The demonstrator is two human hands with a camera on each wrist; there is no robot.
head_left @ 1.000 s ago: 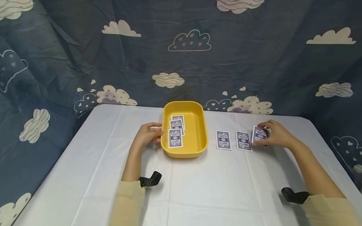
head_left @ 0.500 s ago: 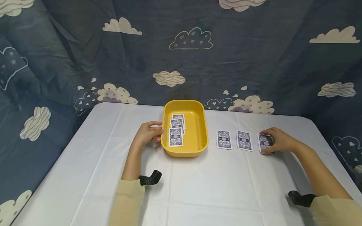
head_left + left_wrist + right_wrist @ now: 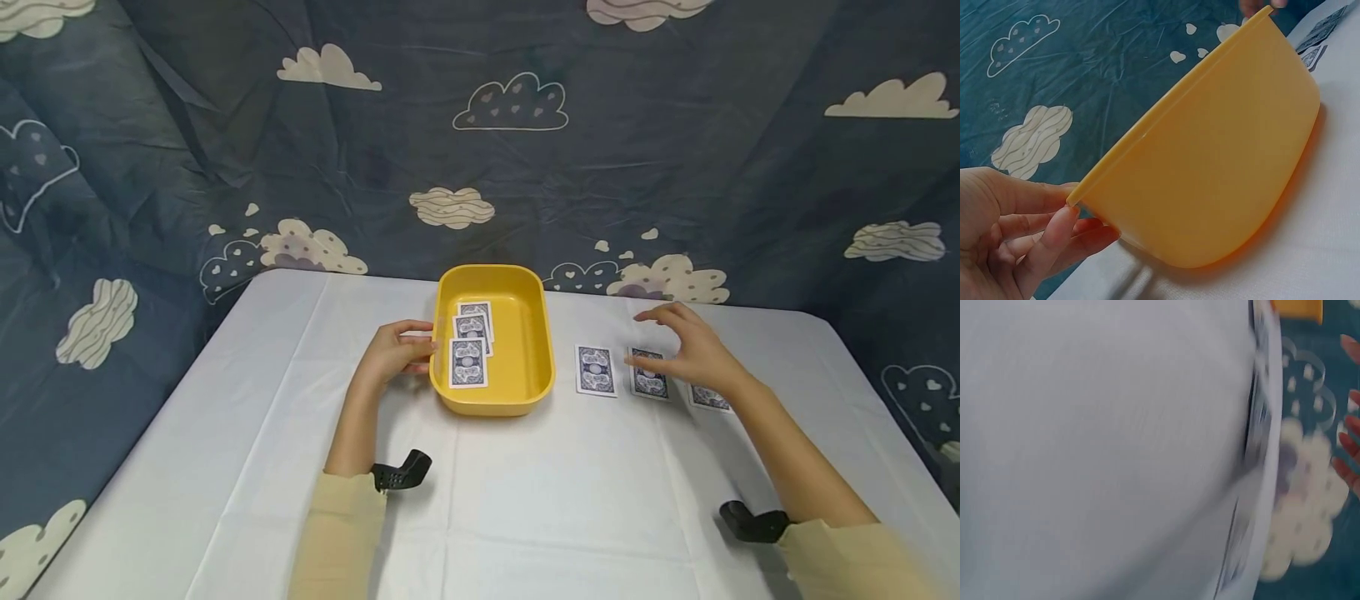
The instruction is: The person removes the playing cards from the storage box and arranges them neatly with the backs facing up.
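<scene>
A yellow plastic tub (image 3: pixel 521 342) stands on the white cloth, with three playing cards (image 3: pixel 468 363) overlapping face down along its left side. My left hand (image 3: pixel 390 354) pinches the tub's left rim; the left wrist view has the thumb and fingers at the rim of the tub wall (image 3: pixel 1197 150). Right of the tub lie a left playing card (image 3: pixel 596 371), a middle playing card (image 3: pixel 649 385) and a right playing card (image 3: pixel 709 398), all dark-patterned backs up. Over the middle and right ones hovers my right hand (image 3: pixel 696 354), fingers spread and holding nothing. It partly hides both.
White cloth (image 3: pixel 547 500) covers the table. A dark blue curtain (image 3: pixel 375 167) with cloud prints hangs right behind the table's far edge and along both sides. Black wrist cameras (image 3: pixel 402 471) sit on both forearms. The right wrist view is blurred.
My right hand set a playing card down at the right end of the row, let go of it and moved left above the middle card. The left hand stays at the tub.
</scene>
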